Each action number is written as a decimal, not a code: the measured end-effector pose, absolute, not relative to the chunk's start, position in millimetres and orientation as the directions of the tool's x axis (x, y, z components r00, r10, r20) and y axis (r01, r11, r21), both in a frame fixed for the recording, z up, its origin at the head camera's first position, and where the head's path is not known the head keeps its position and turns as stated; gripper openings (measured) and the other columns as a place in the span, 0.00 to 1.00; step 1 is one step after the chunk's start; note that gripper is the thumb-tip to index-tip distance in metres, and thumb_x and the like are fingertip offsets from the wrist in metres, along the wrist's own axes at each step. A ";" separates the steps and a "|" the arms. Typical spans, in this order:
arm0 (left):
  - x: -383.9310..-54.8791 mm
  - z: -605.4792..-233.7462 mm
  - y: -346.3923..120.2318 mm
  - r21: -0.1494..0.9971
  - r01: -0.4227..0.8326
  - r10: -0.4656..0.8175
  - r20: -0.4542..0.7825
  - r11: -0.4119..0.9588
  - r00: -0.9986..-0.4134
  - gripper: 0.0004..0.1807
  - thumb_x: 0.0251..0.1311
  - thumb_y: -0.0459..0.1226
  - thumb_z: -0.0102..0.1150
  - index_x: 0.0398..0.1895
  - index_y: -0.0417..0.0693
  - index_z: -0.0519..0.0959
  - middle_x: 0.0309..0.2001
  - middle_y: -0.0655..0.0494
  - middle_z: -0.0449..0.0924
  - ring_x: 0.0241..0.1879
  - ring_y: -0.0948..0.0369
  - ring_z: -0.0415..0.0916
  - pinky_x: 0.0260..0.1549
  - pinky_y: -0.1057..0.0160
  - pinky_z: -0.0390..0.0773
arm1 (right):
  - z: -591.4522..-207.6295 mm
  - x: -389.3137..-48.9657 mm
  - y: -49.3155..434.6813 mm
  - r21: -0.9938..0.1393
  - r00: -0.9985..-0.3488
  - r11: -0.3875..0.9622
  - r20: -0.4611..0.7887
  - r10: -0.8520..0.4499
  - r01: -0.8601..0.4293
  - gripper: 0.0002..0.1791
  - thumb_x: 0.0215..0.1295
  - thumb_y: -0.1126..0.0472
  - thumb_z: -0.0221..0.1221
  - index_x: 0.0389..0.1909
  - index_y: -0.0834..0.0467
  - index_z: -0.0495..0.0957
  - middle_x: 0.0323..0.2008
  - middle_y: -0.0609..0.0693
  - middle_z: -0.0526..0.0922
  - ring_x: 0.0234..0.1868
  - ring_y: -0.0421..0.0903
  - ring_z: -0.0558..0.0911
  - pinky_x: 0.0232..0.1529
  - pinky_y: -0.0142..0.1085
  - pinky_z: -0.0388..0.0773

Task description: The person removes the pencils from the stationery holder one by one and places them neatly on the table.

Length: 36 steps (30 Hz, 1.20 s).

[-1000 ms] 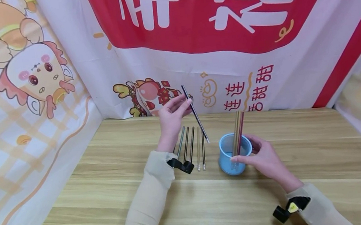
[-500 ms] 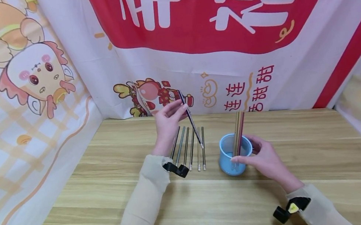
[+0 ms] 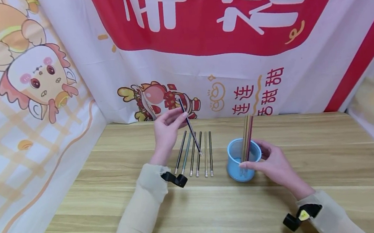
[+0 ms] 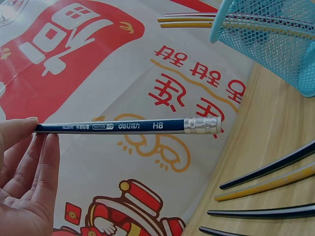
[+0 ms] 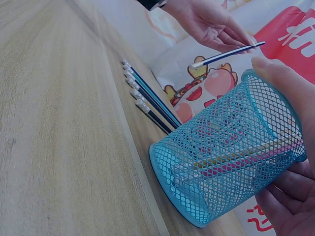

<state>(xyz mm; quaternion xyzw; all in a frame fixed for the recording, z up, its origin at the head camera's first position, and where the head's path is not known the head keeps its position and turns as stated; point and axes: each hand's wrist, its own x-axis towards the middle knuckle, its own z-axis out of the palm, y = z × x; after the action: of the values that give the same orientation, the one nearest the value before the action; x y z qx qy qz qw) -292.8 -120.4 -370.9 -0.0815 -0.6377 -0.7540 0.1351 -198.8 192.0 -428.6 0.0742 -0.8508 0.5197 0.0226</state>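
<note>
My left hand (image 3: 167,133) pinches a dark blue pencil (image 4: 147,126) between thumb and fingers. The pencil is held in the air, its silver eraser end slanting down over a row of pencils (image 3: 210,152) on the table. That row holds several dark pencils, a bluish one and a yellow one, side by side with their eraser ends toward me. My right hand (image 3: 275,162) grips a light blue mesh pencil cup (image 5: 221,147) round its side, thumb near the rim. Inside the cup, yellow and dark pink pencils (image 3: 247,136) stand leaning, eraser ends down.
The cup stands on a wooden table (image 3: 219,216), right of the row. A printed cloth (image 3: 167,68) hangs along the table's back edge, and another patterned cloth (image 3: 38,148) lines the left side. Each wrist wears a black camera band (image 3: 175,179).
My left hand has moved left and slightly down with the dark blue pencil, passing over the row and uncovering its left pencils. My right hand and the cup have stayed put.
</note>
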 end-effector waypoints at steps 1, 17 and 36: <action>-292.1 -371.9 -121.4 0.942 0.303 -0.100 0.290 -0.142 -0.952 0.16 0.61 0.36 0.73 0.51 0.42 0.84 0.48 0.44 0.86 0.44 0.52 0.85 0.45 0.57 0.86 | -429.1 -199.3 192.3 -0.879 -0.988 0.452 0.118 -0.104 -0.153 0.46 0.54 0.49 0.78 0.71 0.59 0.69 0.61 0.58 0.78 0.61 0.55 0.78 0.65 0.50 0.74; -286.5 -382.0 -135.5 0.955 0.283 -0.096 0.275 -0.086 -0.957 0.15 0.61 0.33 0.72 0.50 0.39 0.83 0.46 0.45 0.86 0.42 0.53 0.86 0.44 0.57 0.87 | -430.6 -200.6 192.5 -0.876 -0.988 0.458 0.116 -0.099 -0.148 0.46 0.53 0.48 0.78 0.70 0.59 0.69 0.61 0.58 0.78 0.61 0.56 0.77 0.64 0.51 0.74; -285.3 -381.7 -153.1 0.972 0.233 -0.094 0.233 0.018 -0.968 0.18 0.64 0.31 0.69 0.56 0.36 0.81 0.50 0.43 0.85 0.42 0.57 0.85 0.46 0.57 0.86 | -430.5 -200.3 193.0 -0.878 -0.989 0.456 0.115 -0.097 -0.147 0.46 0.53 0.48 0.78 0.70 0.59 0.70 0.61 0.57 0.78 0.61 0.55 0.78 0.64 0.51 0.75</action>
<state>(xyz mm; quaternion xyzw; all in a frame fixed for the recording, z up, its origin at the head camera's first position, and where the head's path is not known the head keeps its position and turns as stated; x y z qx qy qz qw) -285.3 -153.1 -381.7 -0.0492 -0.7039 -0.6989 0.1170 -200.3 193.0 -430.5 0.0714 -0.8527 0.5169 0.0243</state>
